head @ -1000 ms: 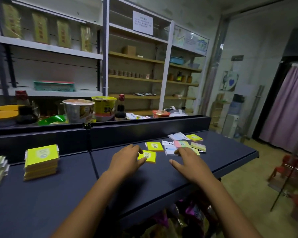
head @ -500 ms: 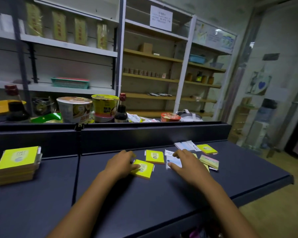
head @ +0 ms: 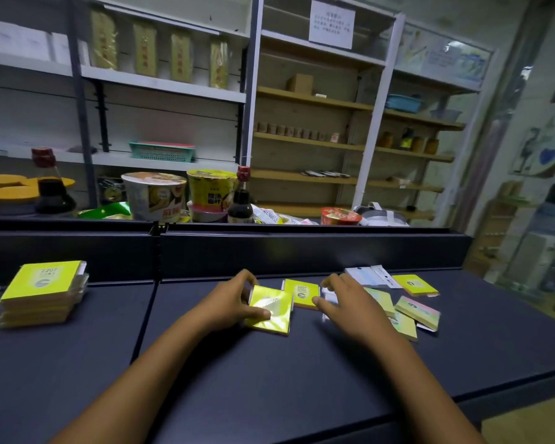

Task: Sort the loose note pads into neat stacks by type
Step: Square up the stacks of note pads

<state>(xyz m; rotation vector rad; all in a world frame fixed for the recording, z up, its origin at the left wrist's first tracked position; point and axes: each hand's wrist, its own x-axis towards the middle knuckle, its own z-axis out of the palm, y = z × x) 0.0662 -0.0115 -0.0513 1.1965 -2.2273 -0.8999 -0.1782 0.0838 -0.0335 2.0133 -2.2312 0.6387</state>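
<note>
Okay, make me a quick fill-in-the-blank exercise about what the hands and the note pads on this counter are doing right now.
1. The left hand grips a ____ note pad.
2. The neat stack of yellow pads stands on the ____ side of the dark counter.
3. The right hand rests on the loose pads and lifts ____.
4. A pad with a pink edge lies to the ____ of the right hand.

Missing words: yellow; left; nothing; right

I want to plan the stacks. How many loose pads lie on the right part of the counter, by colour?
Bright yellow pads: 3, one gripped by the left hand
Pale pastel pads: 3
White pads: 2 at least, one partly under the right hand
Total: 8 at least; they overlap.
</note>
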